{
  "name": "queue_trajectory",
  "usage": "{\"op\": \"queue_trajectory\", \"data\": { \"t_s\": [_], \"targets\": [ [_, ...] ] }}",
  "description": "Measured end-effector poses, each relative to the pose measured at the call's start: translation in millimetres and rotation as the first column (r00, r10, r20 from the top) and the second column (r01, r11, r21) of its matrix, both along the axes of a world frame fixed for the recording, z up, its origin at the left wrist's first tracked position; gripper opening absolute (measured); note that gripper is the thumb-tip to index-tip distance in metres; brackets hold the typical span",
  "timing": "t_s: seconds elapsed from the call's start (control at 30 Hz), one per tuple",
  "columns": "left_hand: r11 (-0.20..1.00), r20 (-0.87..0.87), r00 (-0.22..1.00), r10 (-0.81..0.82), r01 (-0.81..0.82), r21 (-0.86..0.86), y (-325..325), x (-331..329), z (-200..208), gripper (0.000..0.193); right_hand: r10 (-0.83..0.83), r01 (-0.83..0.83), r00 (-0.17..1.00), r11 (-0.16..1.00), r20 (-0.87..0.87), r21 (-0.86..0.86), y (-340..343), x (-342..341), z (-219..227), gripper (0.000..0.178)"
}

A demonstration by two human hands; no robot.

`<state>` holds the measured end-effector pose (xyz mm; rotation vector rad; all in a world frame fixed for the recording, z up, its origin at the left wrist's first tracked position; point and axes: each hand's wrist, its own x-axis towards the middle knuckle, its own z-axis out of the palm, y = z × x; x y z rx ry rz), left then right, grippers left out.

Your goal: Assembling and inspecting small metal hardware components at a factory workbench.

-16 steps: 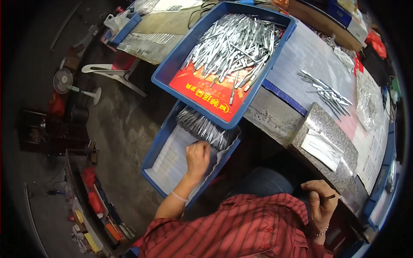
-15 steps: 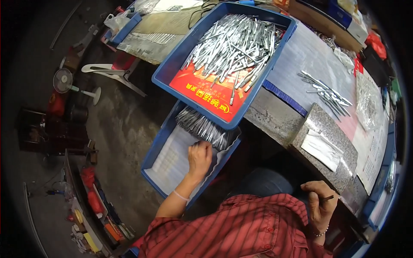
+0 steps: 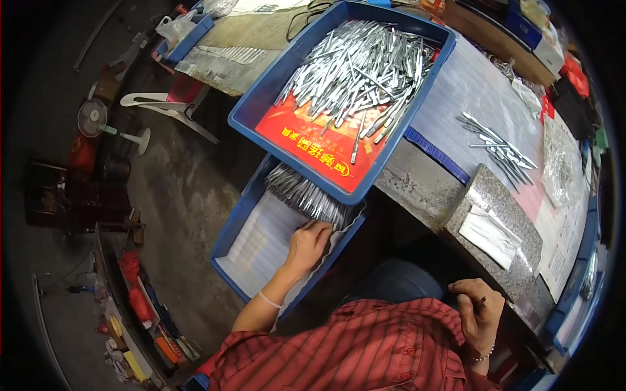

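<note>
My left hand [image 3: 309, 247] reaches into the lower blue tray [image 3: 229, 268], its fingertips closed against the near edge of a row of slim metal rods [image 3: 305, 194]. Whether a rod is between those fingers is hidden. Off to the right, in front of the bench edge, my right hand [image 3: 481, 311] is curled around a thin dark stick [image 3: 483, 302], of which only a short end shows. Above the lower tray, a larger blue tray [image 3: 242, 120] holds a heap of shiny slim metal pieces [image 3: 355, 68] over a red printed sheet [image 3: 297, 133].
Several loose metal pieces [image 3: 502, 153] lie on the bench's pale sheet [image 3: 443, 98]. A folded white cloth [image 3: 490, 238] rests on a speckled stone slab [image 3: 479, 189] near the bench edge. At left stand a white fan [image 3: 93, 117] and a shelf with mixed goods.
My left hand has shifted a little to the right along the row of rods. My right hand has moved slightly left and turned, so less of the dark stick shows.
</note>
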<state>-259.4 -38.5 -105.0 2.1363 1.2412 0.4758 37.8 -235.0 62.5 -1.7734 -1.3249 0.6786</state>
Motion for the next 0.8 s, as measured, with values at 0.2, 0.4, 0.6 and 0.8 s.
{"op": "queue_trajectory", "data": {
  "t_s": [0.2,0.4,0.6,0.8],
  "targets": [
    [0.918,-0.045,0.998,-0.038,0.017,-0.397,-22,14,20,0.040,0.055,-0.055,0.998,0.998,0.015,-0.014,9,0,-3,0.013],
    [0.985,-0.195,0.967,-0.165,0.171,0.016,-58,28,25,0.067,0.103,-0.098,0.994,0.990,0.046,-0.097,16,-5,0,0.009],
    [0.971,-0.275,0.945,-0.179,0.214,0.103,-68,28,23,0.058,0.147,-0.130,0.985,0.977,0.090,-0.170,36,-20,3,0.008],
    [0.928,-0.094,0.958,-0.272,0.287,0.239,-75,18,34,0.042,0.200,-0.181,0.977,0.963,0.080,-0.198,52,-32,3,0.008]
  ]
}}
